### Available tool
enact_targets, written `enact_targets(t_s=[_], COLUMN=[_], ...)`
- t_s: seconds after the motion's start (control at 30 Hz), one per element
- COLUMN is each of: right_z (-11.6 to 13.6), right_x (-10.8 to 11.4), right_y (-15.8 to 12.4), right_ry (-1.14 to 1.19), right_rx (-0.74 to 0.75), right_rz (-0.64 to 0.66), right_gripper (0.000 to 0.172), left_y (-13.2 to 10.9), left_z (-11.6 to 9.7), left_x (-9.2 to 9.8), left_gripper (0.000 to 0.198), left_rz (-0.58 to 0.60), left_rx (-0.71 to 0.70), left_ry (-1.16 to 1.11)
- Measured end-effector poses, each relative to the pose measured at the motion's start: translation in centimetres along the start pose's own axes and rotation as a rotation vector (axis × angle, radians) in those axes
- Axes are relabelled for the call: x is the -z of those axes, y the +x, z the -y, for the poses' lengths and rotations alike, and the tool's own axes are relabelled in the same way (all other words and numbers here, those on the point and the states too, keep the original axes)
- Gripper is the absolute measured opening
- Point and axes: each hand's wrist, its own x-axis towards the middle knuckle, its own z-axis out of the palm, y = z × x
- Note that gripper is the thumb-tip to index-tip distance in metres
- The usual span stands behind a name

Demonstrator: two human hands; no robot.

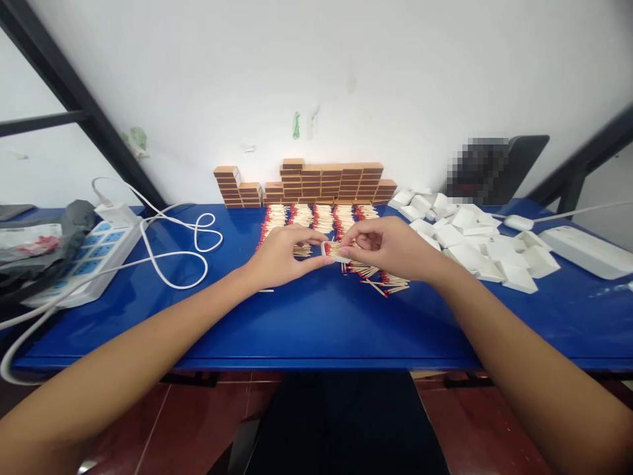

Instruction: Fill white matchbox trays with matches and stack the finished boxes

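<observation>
My left hand [291,254] pinches the left end of a small white matchbox tray [341,259] between thumb and fingers. Inside the tray lie red-headed matches [333,249]. Over the tray's right end, my right hand [383,245] is closed, its thumb and fingertips at the matches there. Its fingers cover that end, so how many matches they hold is hidden. Behind and below both hands, rows of loose matches [323,218] lie on the blue table, and a few scattered matches [390,285] lie by my right wrist.
Brown matchboxes [321,185] stand stacked along the wall. At the right is a heap of empty white trays [487,241], with a white adapter [588,252] beyond. A power strip [93,254] and looped white cable [173,287] lie left on the blue table [316,330].
</observation>
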Motion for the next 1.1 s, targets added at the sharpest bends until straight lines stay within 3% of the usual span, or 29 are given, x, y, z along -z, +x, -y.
enact_targets(t_s=[0.17,0.57,0.83,1.1], right_z=[-0.4,-0.3,-0.2,-0.4], right_x=[0.4,-0.4,-0.4,-0.6], right_y=[0.0,0.1,0.1,0.1], right_ry=[-0.064,-0.034,-0.043,-0.053], right_rx=[0.012,-0.029,0.038,0.01], right_rz=[-0.082,0.027,0.013,0.001], right_gripper=[0.035,0.036,0.035,0.031], left_y=[0.0,0.0,-0.1,-0.1], left_z=[-0.1,0.0,0.2,0.2], left_x=[0.0,0.0,-0.1,-0.1], left_gripper=[0.033,0.034,0.034,0.035], left_rz=[0.006,0.001,0.026,0.029], left_rx=[0.018,0.028,0.045,0.057], left_ry=[-0.002,-0.019,-0.063,-0.076])
